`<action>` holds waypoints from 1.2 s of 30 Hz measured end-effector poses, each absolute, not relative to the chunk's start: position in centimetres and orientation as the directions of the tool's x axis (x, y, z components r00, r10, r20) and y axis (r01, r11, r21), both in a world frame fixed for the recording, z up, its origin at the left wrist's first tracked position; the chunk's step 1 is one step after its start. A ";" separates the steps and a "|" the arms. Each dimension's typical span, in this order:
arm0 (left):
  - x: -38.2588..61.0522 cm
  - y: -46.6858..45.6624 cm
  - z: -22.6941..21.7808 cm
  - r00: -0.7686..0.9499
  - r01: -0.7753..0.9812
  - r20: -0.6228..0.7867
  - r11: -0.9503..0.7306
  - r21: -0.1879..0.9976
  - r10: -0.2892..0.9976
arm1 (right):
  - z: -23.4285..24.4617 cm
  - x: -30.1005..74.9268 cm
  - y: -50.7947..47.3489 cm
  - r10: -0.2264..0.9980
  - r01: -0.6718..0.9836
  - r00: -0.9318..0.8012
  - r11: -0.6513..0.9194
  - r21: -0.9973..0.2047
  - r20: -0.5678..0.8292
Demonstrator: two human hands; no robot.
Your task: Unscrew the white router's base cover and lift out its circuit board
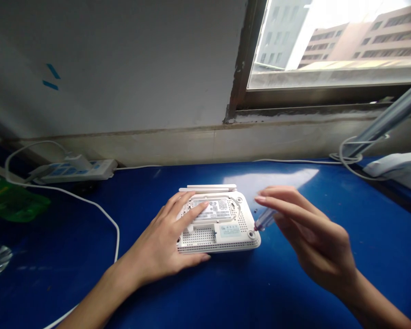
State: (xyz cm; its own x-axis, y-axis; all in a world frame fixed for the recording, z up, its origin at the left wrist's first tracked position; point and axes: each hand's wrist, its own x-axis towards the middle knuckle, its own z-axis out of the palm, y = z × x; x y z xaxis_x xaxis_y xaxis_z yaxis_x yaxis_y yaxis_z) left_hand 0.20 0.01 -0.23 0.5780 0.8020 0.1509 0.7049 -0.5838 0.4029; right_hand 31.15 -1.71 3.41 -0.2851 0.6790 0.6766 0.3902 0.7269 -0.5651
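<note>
A white router (222, 224) lies upside down on the blue table (246, 292), its labels and vent holes facing up and its folded antennas at the far edge. My left hand (167, 242) rests flat on the router's left half, fingers spread over the label. My right hand (304, 233) hovers just right of the router with a clear-handled screwdriver (264, 220) held in its fingers. The tool's tip points toward the router's near right corner.
A white power strip (78, 170) with plugs sits at the back left, its white cable (113, 224) curving across the table. A green bag (10, 201) lies at the far left. A lamp arm and white base (393, 164) stand at the back right under the window.
</note>
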 end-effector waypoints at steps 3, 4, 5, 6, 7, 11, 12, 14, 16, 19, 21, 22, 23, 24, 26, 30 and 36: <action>0.1 0.0 -0.3 0.584 0.700 0.161 -0.593 0.398 0.796 | 3.6 31.4 -1.7 0.682 0.352 -0.351 0.731 -0.585 0.641; 0.1 0.0 -0.3 0.585 0.700 0.159 -0.594 0.397 0.795 | 3.6 31.5 -1.8 0.674 0.339 -0.359 0.739 -0.583 0.646; 0.1 0.0 -0.3 0.585 0.701 0.156 -0.593 0.396 0.796 | 3.7 31.5 -1.8 0.669 0.337 -0.359 0.743 -0.578 0.651; 0.2 0.0 -0.3 0.584 0.703 0.152 -0.591 0.396 0.797 | 3.7 31.4 -1.8 0.665 0.343 -0.349 0.746 -0.570 0.661; 0.2 0.0 -0.3 0.584 0.705 0.147 -0.589 0.395 0.798 | 3.6 31.4 -1.9 0.662 0.354 -0.333 0.748 -0.561 0.672; 0.3 0.0 -0.2 0.584 0.711 0.135 -0.585 0.391 0.800 | 3.3 31.5 -1.9 0.654 0.395 -0.265 0.744 -0.539 0.708; 0.3 0.0 -0.3 0.583 0.711 0.137 -0.585 0.391 0.801 | 3.2 31.6 -1.9 0.658 0.403 -0.272 0.740 -0.538 0.702; 0.2 0.1 -0.3 0.584 0.707 0.146 -0.589 0.393 0.799 | 3.1 31.8 -1.9 0.680 0.393 -0.320 0.729 -0.561 0.660; 0.2 0.1 -0.2 0.584 0.703 0.152 -0.591 0.395 0.797 | 3.1 31.9 -1.9 0.692 0.367 -0.355 0.722 -0.587 0.629; 0.2 0.0 -0.2 0.584 0.705 0.150 -0.591 0.393 0.797 | 3.2 31.8 -2.0 0.676 0.385 -0.332 0.734 -0.559 0.658; 0.3 0.0 -0.2 0.585 0.706 0.147 -0.590 0.393 0.798 | 3.2 31.6 -2.0 0.663 0.421 -0.304 0.738 -0.527 0.684; 0.3 0.0 -0.1 0.585 0.704 0.148 -0.590 0.395 0.797 | 3.1 31.5 -1.9 0.656 0.438 -0.285 0.738 -0.514 0.699; 0.3 0.0 -0.1 0.584 0.703 0.150 -0.590 0.398 0.798 | 3.1 31.4 -1.9 0.650 0.453 -0.267 0.736 -0.503 0.711; 0.3 0.0 -0.1 0.583 0.702 0.152 -0.589 0.401 0.798 | 3.0 31.4 -1.9 0.643 0.461 -0.257 0.738 -0.493 0.721; 0.3 0.0 -0.1 0.578 0.701 0.158 -0.586 0.405 0.800 | 2.9 31.4 -1.8 0.638 0.451 -0.271 0.746 -0.490 0.721; 0.3 0.0 -0.1 0.578 0.698 0.162 -0.587 0.411 0.800 | 3.0 31.4 -2.0 0.652 0.370 -0.346 0.755 -0.541 0.674; 0.3 -0.1 -0.1 0.577 0.702 0.154 -0.583 0.409 0.802 | 3.4 31.1 -2.1 0.649 0.375 -0.268 0.751 -0.544 0.712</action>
